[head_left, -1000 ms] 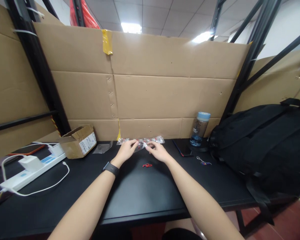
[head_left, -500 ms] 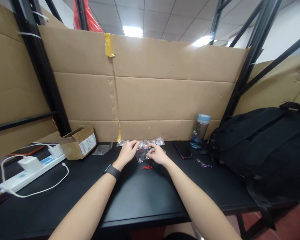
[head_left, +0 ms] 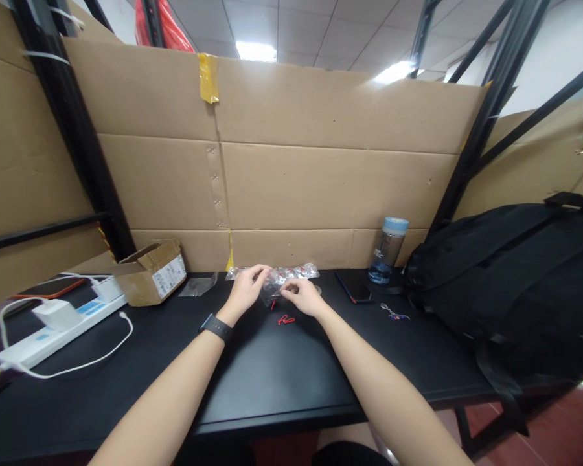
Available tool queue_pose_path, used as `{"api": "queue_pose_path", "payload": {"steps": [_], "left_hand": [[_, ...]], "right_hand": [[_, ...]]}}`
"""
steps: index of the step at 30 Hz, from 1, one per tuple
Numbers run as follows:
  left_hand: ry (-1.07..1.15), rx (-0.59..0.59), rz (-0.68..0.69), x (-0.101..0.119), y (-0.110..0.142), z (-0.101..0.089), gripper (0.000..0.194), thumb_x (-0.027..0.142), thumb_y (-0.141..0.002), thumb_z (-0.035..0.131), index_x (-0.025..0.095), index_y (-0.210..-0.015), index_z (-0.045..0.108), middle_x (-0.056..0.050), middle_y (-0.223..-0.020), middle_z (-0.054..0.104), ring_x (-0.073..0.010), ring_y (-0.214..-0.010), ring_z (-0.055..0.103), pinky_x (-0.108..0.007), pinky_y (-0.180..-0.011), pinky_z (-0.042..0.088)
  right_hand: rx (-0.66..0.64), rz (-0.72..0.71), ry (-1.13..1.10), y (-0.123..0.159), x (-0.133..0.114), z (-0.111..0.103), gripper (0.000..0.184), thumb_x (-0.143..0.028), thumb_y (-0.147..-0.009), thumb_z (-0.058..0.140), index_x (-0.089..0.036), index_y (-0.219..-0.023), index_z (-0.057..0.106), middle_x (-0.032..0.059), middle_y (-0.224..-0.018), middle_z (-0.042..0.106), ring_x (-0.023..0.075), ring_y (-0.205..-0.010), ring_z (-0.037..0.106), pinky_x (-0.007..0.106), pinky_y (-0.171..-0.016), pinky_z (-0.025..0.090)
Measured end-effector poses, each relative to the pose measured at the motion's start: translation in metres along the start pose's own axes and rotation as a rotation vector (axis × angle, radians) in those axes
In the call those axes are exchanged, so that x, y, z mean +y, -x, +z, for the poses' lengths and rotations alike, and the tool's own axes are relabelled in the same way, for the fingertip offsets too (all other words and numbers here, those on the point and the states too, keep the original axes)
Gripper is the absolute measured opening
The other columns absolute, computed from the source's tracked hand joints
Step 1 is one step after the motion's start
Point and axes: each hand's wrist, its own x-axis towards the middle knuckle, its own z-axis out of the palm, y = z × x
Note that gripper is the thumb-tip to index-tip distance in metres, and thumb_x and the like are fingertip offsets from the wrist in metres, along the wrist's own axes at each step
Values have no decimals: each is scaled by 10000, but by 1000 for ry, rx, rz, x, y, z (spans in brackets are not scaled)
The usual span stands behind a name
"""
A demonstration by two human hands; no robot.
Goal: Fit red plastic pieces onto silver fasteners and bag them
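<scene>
1. A small clear plastic bag (head_left: 268,296) is held up between both hands above the black desktop (head_left: 276,382), near its rear edge — presumably so that the film can be steadied from two sides.
2. By the right hand (head_left: 305,296), thumb and fingertip are brought together at the bag's right side, where the film appears to be pinched.
3. The left hand (head_left: 245,288) is curved at the opposite side, thumb and forefinger close together; whether film is gripped between them cannot be told.
4. The bag looks thin, crumpled and glossy, with darker patches where the desktop shows through. A thin red strip (head_left: 273,305) is seen at its lower edge; whether it lies inside or hangs out is unclear.
5. A looped red cord (head_left: 286,320) is laid flat just in front of the hands, apart from both — within easy reach, it seems.
6. Clear packets with red markings (head_left: 298,272) are lined up behind the hands, along the foot of the cardboard panel (head_left: 291,188), perhaps so that the front is left free for handling.
</scene>
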Motion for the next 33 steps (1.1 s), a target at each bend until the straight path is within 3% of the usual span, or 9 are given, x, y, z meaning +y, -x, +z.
{"api": "queue_pose_path", "payload": {"steps": [4, 6, 9, 11, 17, 21, 24, 29, 33], "left_hand": [[135, -76, -33, -11, -1, -1, 529, 452, -839, 709, 195, -1286, 594, -88, -1096, 747, -215, -948, 715, -329, -863, 554], [135, -142, -7, -14, -1, -1, 529, 418, -793, 760, 189, -1250, 623, -96, -1103, 748, -224, -959, 718, -348, -878, 561], [94, -122, 1, -14, -1, -2, 285, 411, -855, 689, 177, -1012, 728, -93, -1011, 773, -234, -925, 729, -360, -883, 561], [82, -60, -18, -11, -2, -3, 272, 420, -878, 659, 172, -945, 749, -91, -962, 783, -241, -892, 736, -360, -863, 565], [167, 21, -56, -3, -4, -5, 407, 482, -928, 592, 141, -1088, 747, -116, -997, 787, -250, -885, 745, -373, -865, 574], [284, 40, -90, 0, -2, -3, 571, 462, -900, 652, 167, -1380, 560, -105, -1001, 784, -227, -874, 752, -374, -877, 583], [362, 5, -91, 0, -1, 1, 723, 382, -832, 743, 202, -1454, 422, -79, -999, 771, -212, -914, 751, -361, -899, 582], [204, 71, -56, 0, 1, 2, 538, 300, -841, 708, 218, -1320, 479, -18, -847, 732, -177, -767, 742, -303, -769, 587], [23, 78, 44, 3, 2, -2, 365, 258, -848, 678, 236, -1156, 483, -4, -843, 724, -171, -760, 736, -278, -729, 565]], "right_hand": [[43, 50, -2, -1, 1, 0, 96, -239, -819, 668, -176, -815, 740, 19, -726, 719, 161, -660, 623, 266, -674, 475], [71, 59, -1, -1, 2, 0, 112, -262, -818, 665, -177, -804, 738, 22, -734, 723, 168, -671, 629, 272, -681, 478], [113, 39, 3, -1, 1, -1, 133, -289, -825, 644, -186, -801, 724, 27, -769, 730, 181, -709, 640, 289, -718, 488], [146, 12, -17, -2, 0, -1, 144, -307, -833, 622, -193, -804, 704, 29, -791, 731, 189, -744, 651, 301, -749, 496], [294, -82, -162, -5, -4, -2, 185, -372, -865, 595, -200, -858, 665, 45, -884, 738, 205, -866, 686, 315, -812, 506], [330, -41, -376, -4, -9, -4, 223, -420, -858, 636, -199, -886, 638, 51, -798, 741, 205, -755, 692, 305, -725, 515], [318, 33, -505, -3, -10, -5, 260, -442, -823, 685, -196, -886, 631, 39, -721, 724, 174, -596, 638, 282, -612, 488], [286, 85, -476, -3, -7, -4, 249, -411, -784, 714, -198, -885, 635, 25, -709, 716, 158, -572, 621, 264, -578, 465], [264, 81, -460, -1, -8, -4, 381, -345, -749, 738, -230, -1073, 574, -26, -703, 687, 155, -584, 632, 282, -639, 503]]}}
